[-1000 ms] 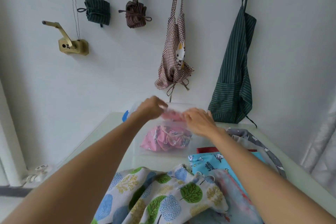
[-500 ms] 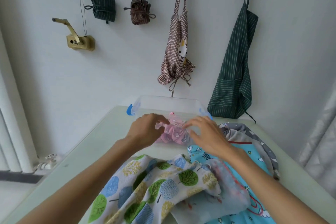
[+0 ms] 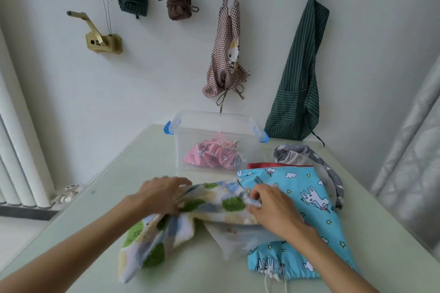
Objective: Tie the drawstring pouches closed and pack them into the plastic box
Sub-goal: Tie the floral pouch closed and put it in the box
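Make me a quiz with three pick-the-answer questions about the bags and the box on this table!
1. Where is the pink pouch?
A. hanging on the wall
B. inside the clear plastic box
C. under the table

2. What colour are the box's latches?
A. blue
B. red
C. yellow

3. What are both hands doing?
A. resting flat on the table
B. closing the box lid
C. gripping the tree-print pouch

Answers:
1 B, the pink pouch shows through the box's clear wall.
2 A, both end latches are blue.
3 C, the left hand and right hand bunch its fabric in curled fingers.
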Tool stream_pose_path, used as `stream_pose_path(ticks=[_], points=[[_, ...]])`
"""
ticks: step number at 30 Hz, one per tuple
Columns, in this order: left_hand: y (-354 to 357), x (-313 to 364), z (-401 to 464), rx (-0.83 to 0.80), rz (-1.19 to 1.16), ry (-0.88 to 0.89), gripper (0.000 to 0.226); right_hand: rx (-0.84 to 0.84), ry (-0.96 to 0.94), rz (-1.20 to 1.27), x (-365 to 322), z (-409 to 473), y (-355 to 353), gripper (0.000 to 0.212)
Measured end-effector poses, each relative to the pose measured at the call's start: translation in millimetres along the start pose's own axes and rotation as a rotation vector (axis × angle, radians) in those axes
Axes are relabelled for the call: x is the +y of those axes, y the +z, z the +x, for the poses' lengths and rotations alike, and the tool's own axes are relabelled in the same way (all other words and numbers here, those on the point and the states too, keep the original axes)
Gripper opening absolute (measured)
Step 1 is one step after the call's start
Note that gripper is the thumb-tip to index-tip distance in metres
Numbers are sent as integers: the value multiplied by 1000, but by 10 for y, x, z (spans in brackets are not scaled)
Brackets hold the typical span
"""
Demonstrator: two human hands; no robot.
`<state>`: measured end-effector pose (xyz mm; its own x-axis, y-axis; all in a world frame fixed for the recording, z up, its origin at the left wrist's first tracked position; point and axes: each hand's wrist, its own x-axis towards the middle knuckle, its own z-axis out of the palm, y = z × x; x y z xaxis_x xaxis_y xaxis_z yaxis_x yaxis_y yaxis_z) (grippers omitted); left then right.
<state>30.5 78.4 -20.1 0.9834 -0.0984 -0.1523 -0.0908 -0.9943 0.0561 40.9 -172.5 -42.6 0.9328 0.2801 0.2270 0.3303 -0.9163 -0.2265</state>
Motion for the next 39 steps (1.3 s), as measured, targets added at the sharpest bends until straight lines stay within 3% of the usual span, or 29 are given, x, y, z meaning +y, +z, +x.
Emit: stream_pose_path(ticks=[3, 7, 9, 11, 13, 14, 16, 19, 22, 25, 27, 32, 35, 39], points=[[-295, 39, 116, 222, -19, 19, 41, 178, 77, 144, 24, 64, -156, 13], [-596, 192, 333, 482, -79, 35, 44, 409, 115, 409, 1, 74, -440, 13], [-643, 240, 440, 557, -120, 16, 45, 411, 87, 530, 0, 52, -529, 14], [-586, 265, 505, 529, -82, 4, 55, 174, -17, 595, -10, -20, -530, 19], [-460, 313, 479, 457, -96, 4, 67, -209, -142, 467, -55, -150, -503, 31], [-394, 347, 438, 431, -143, 15, 65, -356, -178, 376, -68, -212, -474, 34], [-266, 437, 307, 411, -259, 86, 47, -488, -177, 294, -25, -295, -391, 30], [-76, 556, 86, 372, -409, 146, 27, -363, -42, 317, 82, -296, -274, 17], [78, 600, -65, 376, -366, 45, 17, -186, 157, 325, 231, -238, -226, 18], [179, 603, -143, 334, -254, -80, 26, -4, 199, 314, 230, -195, -233, 12], [193, 616, -155, 320, -217, -65, 37, 94, 219, 282, 167, -162, -230, 7], [150, 690, -34, 256, -72, 204, 36, -149, 198, 268, -92, -106, -140, 14], [150, 633, 55, 219, -143, 87, 16, -129, 58, 316, -228, -173, -41, 14], [233, 480, 94, 167, -446, 22, 11, -88, -37, 249, -287, -237, 92, 25]])
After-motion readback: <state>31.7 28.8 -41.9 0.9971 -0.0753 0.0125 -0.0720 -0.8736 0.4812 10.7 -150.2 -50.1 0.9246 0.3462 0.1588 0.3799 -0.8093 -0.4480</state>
